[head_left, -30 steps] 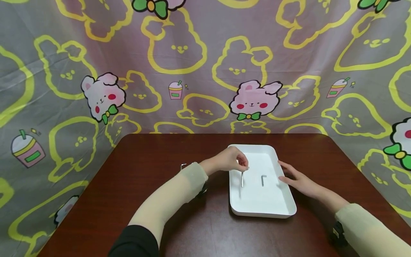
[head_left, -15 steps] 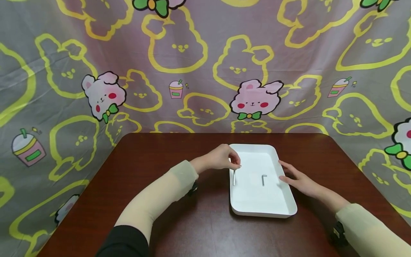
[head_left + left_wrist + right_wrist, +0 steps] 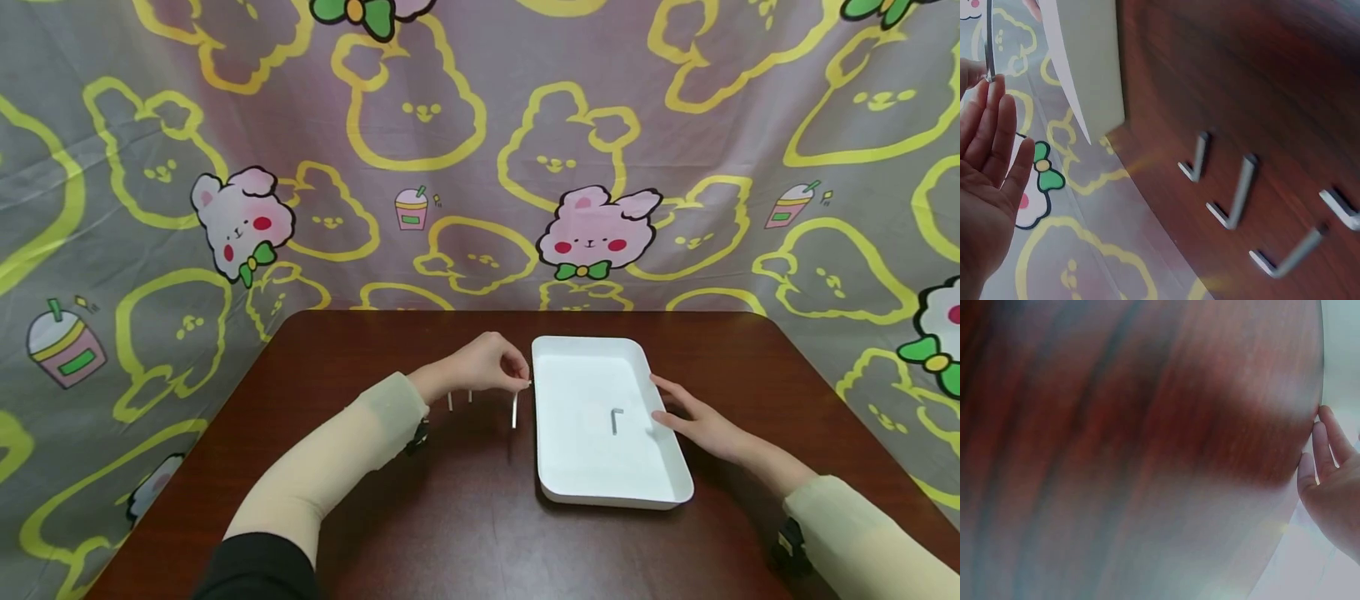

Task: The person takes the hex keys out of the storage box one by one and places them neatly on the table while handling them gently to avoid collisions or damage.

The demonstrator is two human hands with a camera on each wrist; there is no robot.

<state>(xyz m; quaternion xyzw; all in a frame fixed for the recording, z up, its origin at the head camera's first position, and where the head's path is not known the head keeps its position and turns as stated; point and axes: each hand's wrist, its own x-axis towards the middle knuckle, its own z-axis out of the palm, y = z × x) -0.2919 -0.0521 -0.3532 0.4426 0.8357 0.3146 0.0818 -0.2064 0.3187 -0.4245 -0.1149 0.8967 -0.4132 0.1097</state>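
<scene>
My left hand (image 3: 486, 364) pinches an L-shaped hex key (image 3: 514, 410) by its short end. Its long arm hangs down over the table, just left of the white tray (image 3: 600, 475). The left wrist view shows the held key edge-on between thumb and fingertips at the upper left. Inside the tray lies one grey hex key (image 3: 616, 422). At the tray's right wall rests my right hand (image 3: 701, 425), fingers spread and touching the side without curling round it. In the right wrist view the fingertips of that right hand (image 3: 1335, 481) meet the tray's edge.
Left of the tray, several hex keys lie on the brown table (image 3: 480, 517), partly hidden by the left arm. The left wrist view shows them in a loose row, one key (image 3: 1241, 190) near its middle. A patterned curtain (image 3: 465, 150) stands behind the table.
My left hand has moved left with the hex key, from above the tray to over the table beside it. The right hand and the key in the tray stay put.
</scene>
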